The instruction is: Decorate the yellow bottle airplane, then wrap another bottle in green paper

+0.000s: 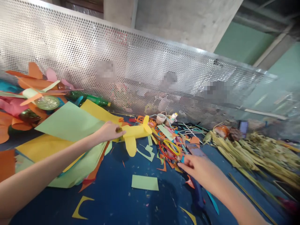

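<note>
My left hand (110, 131) is closed on one end of a yellow paper-covered toy plane (137, 132), with a dark bit showing at the fingertips. The plane has flat wings and a tail and sits just above the blue table. My right hand (192, 164) is over the edge of a heap of paper scraps (164, 159), its thumb and fingers drawn together. Whatever they hold is hard to make out. Near its fingertips lie red and yellow loops (172, 147). Below the hand is a dark blue tool with an orange part, perhaps a glue gun (198, 195).
Green and yellow paper sheets (70, 123) lie at left, beside finished paper planes (38, 90) and a green bottle (93, 99). A perforated metal screen (140, 62) stands behind, with people beyond it. Dried leaf strips (257, 159) spread at right. A phone (196, 150) lies among scraps.
</note>
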The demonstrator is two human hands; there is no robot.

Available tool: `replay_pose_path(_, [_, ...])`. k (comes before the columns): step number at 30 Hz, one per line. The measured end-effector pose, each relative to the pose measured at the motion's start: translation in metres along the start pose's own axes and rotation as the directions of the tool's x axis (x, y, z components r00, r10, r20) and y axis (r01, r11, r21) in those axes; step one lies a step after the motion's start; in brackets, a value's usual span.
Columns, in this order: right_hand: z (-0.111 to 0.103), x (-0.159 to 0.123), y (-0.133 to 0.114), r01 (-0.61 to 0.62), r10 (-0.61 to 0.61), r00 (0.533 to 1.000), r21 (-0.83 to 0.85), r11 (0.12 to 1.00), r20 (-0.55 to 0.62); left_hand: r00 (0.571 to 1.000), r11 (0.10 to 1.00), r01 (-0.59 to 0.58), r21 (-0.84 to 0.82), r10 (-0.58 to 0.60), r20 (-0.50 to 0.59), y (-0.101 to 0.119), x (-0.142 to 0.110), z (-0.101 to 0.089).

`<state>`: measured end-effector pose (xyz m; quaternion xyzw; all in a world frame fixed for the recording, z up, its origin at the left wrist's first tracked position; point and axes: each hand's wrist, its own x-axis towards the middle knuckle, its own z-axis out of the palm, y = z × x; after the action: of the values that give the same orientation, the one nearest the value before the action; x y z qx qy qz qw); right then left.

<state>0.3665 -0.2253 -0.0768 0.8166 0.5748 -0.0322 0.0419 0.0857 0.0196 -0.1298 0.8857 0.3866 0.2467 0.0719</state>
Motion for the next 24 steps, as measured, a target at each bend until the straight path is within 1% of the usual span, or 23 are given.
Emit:
replay_pose_path(2, [0.012, -0.011, 0.014, -0.112, 0.114, 0.993, -0.089, 0.990, 0.014, 1.000, 0.999, 0.011, 0.039, -0.011, 0.011, 0.000, -0.003, 0.004])
replay_pose_path(4, [0.027, -0.022, 0.022, -0.206, 0.207, 0.978, -0.133, 0.970, -0.005, 1.000, 0.998, 0.015, 0.067, -0.015, 0.008, 0.002, -0.007, 0.007])
replay_pose_path(8, [0.050, -0.038, 0.018, -0.351, 0.351, 0.936, -0.139, 0.926, -0.027, 1.000, 0.994, 0.007, 0.111, -0.004, -0.030, 0.012, -0.019, 0.009])
replay_pose_path(10, [0.057, -0.042, 0.015, -0.386, 0.386, 0.922, -0.128, 0.913, -0.030, 0.999, 0.991, -0.001, 0.137, 0.008, -0.053, 0.019, -0.026, 0.008])
replay_pose_path(13, [0.064, -0.046, 0.017, -0.385, 0.381, 0.923, -0.077, 0.920, -0.056, 0.996, 0.985, -0.015, 0.173, 0.030, -0.084, 0.027, -0.034, 0.009])
replay_pose_path(16, [0.070, -0.049, 0.029, -0.332, 0.336, 0.941, 0.080, 0.940, -0.034, 0.993, 0.981, -0.027, 0.194, 0.048, -0.104, 0.028, -0.038, 0.011])
replay_pose_path(19, [0.076, -0.055, 0.043, -0.317, 0.330, 0.944, 0.298, 0.901, 0.007, 0.994, 0.985, -0.017, 0.170, 0.035, -0.103, 0.024, -0.037, 0.014])
replay_pose_path(21, [0.079, -0.062, 0.051, -0.301, 0.332, 0.943, 0.467, 0.832, 0.016, 0.995, 0.990, 0.004, 0.143, 0.010, -0.099, 0.020, -0.034, 0.014])
replay_pose_path(23, [0.082, -0.069, 0.056, -0.268, 0.338, 0.941, 0.638, 0.722, 0.013, 0.995, 0.993, 0.031, 0.115, -0.020, -0.096, 0.015, -0.030, 0.015])
replay_pose_path(24, [0.083, -0.074, 0.057, -0.260, 0.364, 0.931, 0.706, 0.659, 0.003, 0.995, 0.994, 0.044, 0.097, -0.035, -0.092, 0.012, -0.027, 0.015])
